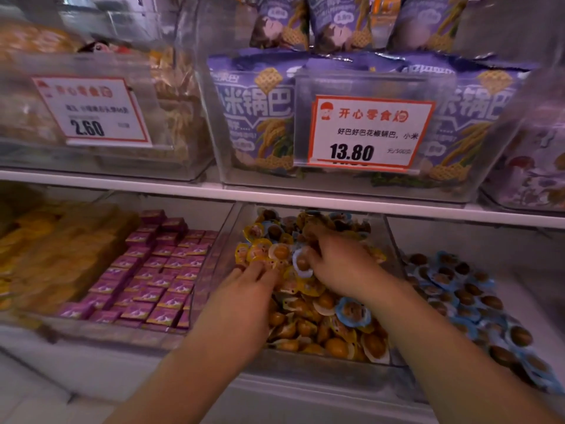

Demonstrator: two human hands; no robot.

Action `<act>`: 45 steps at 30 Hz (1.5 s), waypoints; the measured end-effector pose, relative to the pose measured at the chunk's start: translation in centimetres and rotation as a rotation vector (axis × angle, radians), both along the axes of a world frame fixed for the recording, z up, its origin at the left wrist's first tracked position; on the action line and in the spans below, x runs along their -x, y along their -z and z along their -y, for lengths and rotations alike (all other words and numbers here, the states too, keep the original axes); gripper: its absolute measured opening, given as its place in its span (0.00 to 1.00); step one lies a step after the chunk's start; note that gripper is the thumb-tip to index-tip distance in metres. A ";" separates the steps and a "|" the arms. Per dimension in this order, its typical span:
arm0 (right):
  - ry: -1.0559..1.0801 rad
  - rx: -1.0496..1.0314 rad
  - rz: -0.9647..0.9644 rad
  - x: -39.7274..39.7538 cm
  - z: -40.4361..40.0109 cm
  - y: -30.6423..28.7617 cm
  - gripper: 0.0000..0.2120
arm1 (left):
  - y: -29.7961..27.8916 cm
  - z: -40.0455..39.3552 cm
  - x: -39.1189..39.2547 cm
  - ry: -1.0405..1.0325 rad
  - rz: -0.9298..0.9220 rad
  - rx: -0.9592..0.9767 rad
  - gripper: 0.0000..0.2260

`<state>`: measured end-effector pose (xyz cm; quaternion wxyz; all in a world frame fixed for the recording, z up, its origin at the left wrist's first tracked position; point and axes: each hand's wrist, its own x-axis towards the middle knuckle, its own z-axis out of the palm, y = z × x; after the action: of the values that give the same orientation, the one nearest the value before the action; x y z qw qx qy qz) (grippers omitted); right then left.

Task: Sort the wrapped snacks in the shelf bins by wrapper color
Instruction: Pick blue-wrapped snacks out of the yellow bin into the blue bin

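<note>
Both hands in clear plastic middle bin: right hand pinches blue-wrapped round snack; left hand, fingers straight, rests on yellow-wrapped snacks.

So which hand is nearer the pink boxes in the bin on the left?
Left. The left hand is at the middle bin's left edge, next to the pink boxes; the right hand is farther right.

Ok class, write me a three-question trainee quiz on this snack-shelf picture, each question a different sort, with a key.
1. True or false: both hands are in the middle bin.
2. Which wrapper colour fills the bin on the right? A pink, B blue, C green.
3. Fill in: the right hand pinches a ____-rimmed snack.

Key: 1 true, the left hand is there too. 2 B. 3 blue.
</note>
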<state>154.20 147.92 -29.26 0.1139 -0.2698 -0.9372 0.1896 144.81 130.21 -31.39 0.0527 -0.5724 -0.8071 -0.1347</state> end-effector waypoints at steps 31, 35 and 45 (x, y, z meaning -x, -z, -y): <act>0.111 1.369 -0.642 -9.4 6.3 -3.6 0.15 | -2.1 -2.4 -6.1 0.142 0.779 -0.655 0.05; 0.126 1.154 -0.708 -11.1 4.0 -3.9 0.08 | -1.6 -3.5 -7.4 0.295 0.611 -0.526 0.11; 0.360 0.364 0.296 -22.9 -8.2 -2.5 0.24 | 0.3 -5.5 -6.3 0.316 0.099 -0.062 0.18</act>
<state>177.11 156.08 -26.78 -0.0427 -0.4724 -0.8312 0.2900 151.08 135.68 -31.74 0.0088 -0.6828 -0.7043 -0.1942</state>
